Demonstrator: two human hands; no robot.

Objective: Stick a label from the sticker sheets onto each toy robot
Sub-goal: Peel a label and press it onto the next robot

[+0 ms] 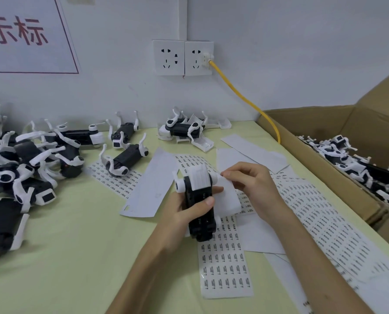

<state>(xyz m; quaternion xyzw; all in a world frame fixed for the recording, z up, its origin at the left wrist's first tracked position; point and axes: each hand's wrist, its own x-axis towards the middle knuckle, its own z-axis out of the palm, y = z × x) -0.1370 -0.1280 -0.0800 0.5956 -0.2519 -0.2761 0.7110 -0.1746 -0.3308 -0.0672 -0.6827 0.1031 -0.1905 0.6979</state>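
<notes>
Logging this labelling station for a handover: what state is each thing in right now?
held toy robot, gripped in left hand
right hand, pinches curled white sheet
sticker sheet, flat on table
loose toy robots, lying on table
cardboard box, open, toys inside
right socket, yellow cable plugged in
left socket, empty

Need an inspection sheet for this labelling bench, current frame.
Surface: pale green table, right half covered in paper.
Job's things: one toy robot in hand; printed sticker sheets lying flat; robot pile at left; more robots in the cardboard box at right.
Clutter: blank backing sheets strewn about.
Grippers: left hand grips the toy robot; right hand pinches a curled white sheet beside it.
Cables: yellow cable from wall socket down to the box's edge.
Surroundings: white wall, red-lettered sign.
</notes>
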